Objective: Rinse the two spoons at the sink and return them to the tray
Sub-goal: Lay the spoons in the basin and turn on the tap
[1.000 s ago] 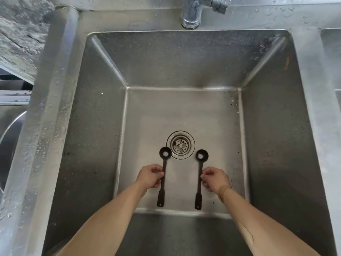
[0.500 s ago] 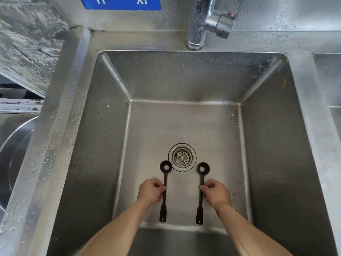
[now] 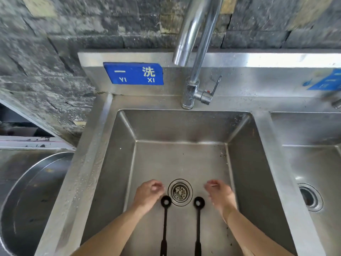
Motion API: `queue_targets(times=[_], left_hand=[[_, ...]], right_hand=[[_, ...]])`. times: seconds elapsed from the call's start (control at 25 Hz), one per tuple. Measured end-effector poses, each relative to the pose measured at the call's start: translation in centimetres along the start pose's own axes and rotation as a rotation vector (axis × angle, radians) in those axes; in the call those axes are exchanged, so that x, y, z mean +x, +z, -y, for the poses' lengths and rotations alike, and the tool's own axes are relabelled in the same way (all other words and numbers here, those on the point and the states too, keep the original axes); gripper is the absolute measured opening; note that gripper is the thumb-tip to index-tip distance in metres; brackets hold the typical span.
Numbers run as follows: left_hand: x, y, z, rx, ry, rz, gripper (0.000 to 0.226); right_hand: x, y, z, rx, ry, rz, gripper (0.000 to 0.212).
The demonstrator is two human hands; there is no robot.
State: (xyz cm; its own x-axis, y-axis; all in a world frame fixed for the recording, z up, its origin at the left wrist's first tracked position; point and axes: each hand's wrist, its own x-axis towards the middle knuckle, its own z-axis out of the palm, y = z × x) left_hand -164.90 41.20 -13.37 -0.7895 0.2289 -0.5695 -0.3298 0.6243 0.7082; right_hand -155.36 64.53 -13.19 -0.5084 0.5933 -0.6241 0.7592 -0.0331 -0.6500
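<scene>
Two black long-handled spoons lie side by side on the floor of the steel sink (image 3: 245, 163), bowls toward the drain (image 3: 180, 192). The left spoon (image 3: 164, 218) is just left of the drain and the right spoon (image 3: 198, 218) just right of it. My left hand (image 3: 148, 194) hovers above and to the left of the left spoon's bowl, fingers loosely curled, holding nothing. My right hand (image 3: 220, 196) is raised to the right of the right spoon, fingers apart and blurred, holding nothing. No tray is in view.
A chrome tap (image 3: 193, 52) with a lever handle (image 3: 212, 93) stands on the back rim; no water runs. A blue sign (image 3: 133, 73) is on the backsplash. A second basin (image 3: 310, 163) lies to the right, and a round steel basin (image 3: 27, 196) at lower left.
Both hands have let go of the spoon handles and moved up and outward. The spoons now lie on the sink floor. The camera has tilted up, showing the tap and wall.
</scene>
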Motion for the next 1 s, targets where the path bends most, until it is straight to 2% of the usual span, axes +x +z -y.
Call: queue_targets(times=[0.08,0.32,0.48,0.64,0.76,0.84,1.0], left_hand=[[0.0,-2.2,-4.7,-0.050,0.072,-0.006,0.007],[1.7,-7.0,-19.4,-0.065,0.340,-0.032,0.026],[4.3,-8.1,-26.6,-0.007,0.476,-0.064,0.050],[7.7,-7.8,-29.8,0.094,0.485,-0.031,0.065],[10.9,-7.1,-30.6,0.100,0.482,0.053,0.076],[12.7,-6.5,-30.9,0.147,0.505,0.052,0.084],[15.0,-6.0,-31.0,0.245,0.578,0.001,0.064]], right_hand=[[-0.4,-1.6,5.0,0.033,-0.080,-0.014,0.016],[-0.9,-6.3,20.0,0.010,-0.407,-0.102,0.039],[0.2,-7.1,26.2,-0.098,-0.577,-0.149,0.057],[2.1,-6.7,28.7,-0.170,-0.529,-0.216,0.061],[3.5,-6.3,29.5,-0.206,-0.467,-0.196,0.047],[4.2,-6.0,29.9,-0.236,-0.448,-0.178,0.033],[5.0,-5.7,30.7,-0.247,-0.404,-0.134,0.029]])
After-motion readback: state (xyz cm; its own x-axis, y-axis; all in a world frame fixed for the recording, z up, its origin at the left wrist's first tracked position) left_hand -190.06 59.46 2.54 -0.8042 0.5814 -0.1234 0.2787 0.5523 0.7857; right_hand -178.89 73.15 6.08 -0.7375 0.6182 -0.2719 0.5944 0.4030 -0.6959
